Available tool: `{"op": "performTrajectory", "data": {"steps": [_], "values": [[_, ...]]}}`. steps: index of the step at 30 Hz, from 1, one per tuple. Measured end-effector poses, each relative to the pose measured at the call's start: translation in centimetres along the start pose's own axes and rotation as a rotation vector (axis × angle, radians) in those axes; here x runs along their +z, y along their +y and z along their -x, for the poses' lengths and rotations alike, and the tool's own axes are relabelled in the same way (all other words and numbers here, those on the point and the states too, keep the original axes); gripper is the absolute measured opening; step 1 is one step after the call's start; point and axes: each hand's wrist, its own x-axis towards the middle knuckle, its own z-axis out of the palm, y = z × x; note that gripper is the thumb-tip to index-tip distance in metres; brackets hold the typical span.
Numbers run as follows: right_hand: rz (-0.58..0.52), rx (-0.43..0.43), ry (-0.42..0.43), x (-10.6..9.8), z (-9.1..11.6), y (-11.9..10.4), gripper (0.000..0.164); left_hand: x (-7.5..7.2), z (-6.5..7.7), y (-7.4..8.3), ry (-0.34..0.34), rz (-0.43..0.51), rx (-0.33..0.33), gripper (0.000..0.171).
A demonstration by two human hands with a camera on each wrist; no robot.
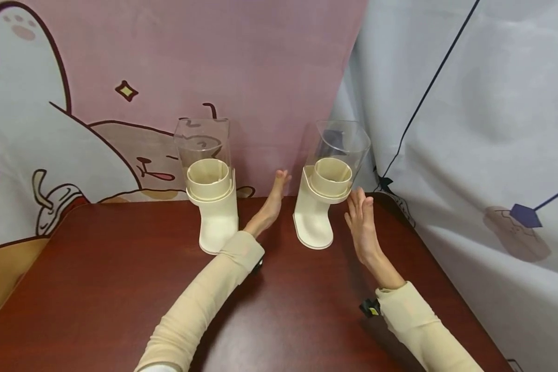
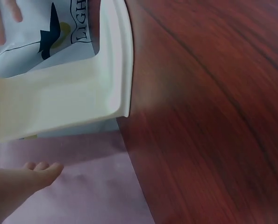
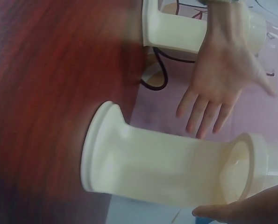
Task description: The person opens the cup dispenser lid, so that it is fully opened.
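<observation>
Two cream stands with clear plastic bins on top, which look like gravity pet feeders, stand upright at the back of the table. My left hand (image 1: 272, 204) is held up between the left feeder (image 1: 218, 222) and the right feeder (image 1: 313, 219), its fingers straight and apart from both. On the right feeder's other side, my right hand (image 1: 365, 232) points forward with extended fingers. In the right wrist view, its fingertips (image 3: 213, 212) overlap the feeder's cream ring (image 3: 256, 168); contact is unclear. The left wrist view shows the right feeder's stand (image 2: 59, 100) between both hands.
The dark red wooden table (image 1: 121, 289) meets a pink printed cloth (image 1: 269, 67) at the back and a pale cloth (image 1: 446, 129) on the right. A small black device (image 1: 369, 308) sits at the right wrist.
</observation>
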Motion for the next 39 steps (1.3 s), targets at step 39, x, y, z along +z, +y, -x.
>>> {"op": "performTrajectory", "data": {"steps": [39], "values": [[-0.005, -0.025, 0.073, 0.8, 0.8, 0.8, 0.096, 2.9, 1.8, 0.5, 0.044, -0.064, 0.067, 0.096]]}}
